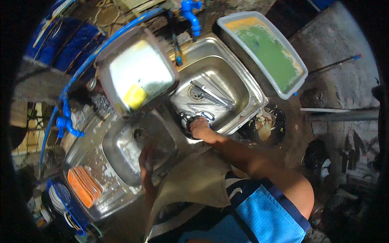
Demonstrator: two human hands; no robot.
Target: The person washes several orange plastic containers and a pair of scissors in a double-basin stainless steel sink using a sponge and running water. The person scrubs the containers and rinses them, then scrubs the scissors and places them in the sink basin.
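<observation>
My right hand point(201, 128) reaches into the near left corner of the right-hand steel sink basin point(226, 71). Its fingers are at a cluster of shiny metal utensils point(184, 119), and the hand itself hides whether they grip any. Beyond it, long metal utensils point(209, 95) lie across the basin floor around the drain. In shadow, my left hand point(147, 161) hangs over the near side of the left-hand steel basin point(126, 152). Its fingers look extended, with nothing visible in them. White suds lie in that left basin.
A tub of whitish water point(104, 70) with a yellow sponge point(135, 96) stands behind the left basin. A grey tub point(291, 50) holds green, foamy water. Orange trays point(83, 186) stack on the drainboard beside a blue dish rack point(65, 203). Food scraps fill a black container point(264, 124). Blue taps point(191, 18) overhang.
</observation>
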